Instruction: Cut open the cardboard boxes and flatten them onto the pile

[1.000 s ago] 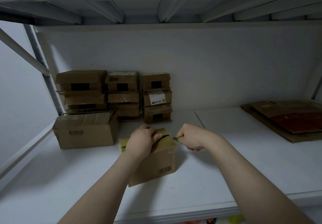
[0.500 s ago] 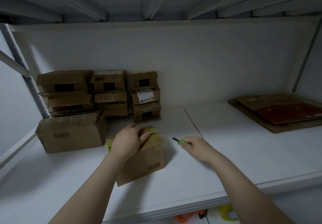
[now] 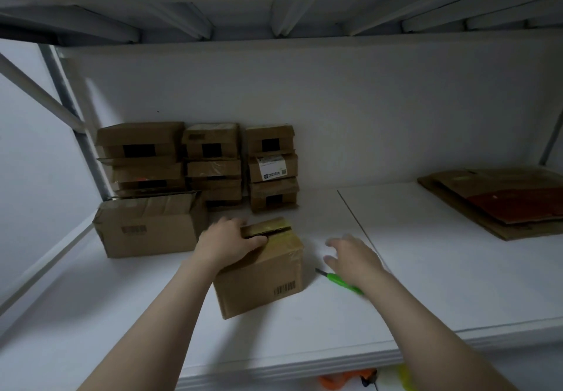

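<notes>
The left hand (image 3: 227, 243) grips the top of the small cardboard box (image 3: 265, 281), fingers curled over its left flap and thumb lying beside the open slit in the taped lid. The right hand (image 3: 355, 258) hovers at the box's 3 o'clock, fingers spread and holding nothing. A green utility knife (image 3: 339, 281) lies on the white shelf (image 3: 426, 299) just under that wrist. At the box's 10 o'clock sits a larger carton (image 3: 146, 226), with stacked small boxes (image 3: 213, 165) at 12 o'clock against the back wall. The pile of flattened cardboard (image 3: 499, 205) lies well apart at 2 o'clock.
</notes>
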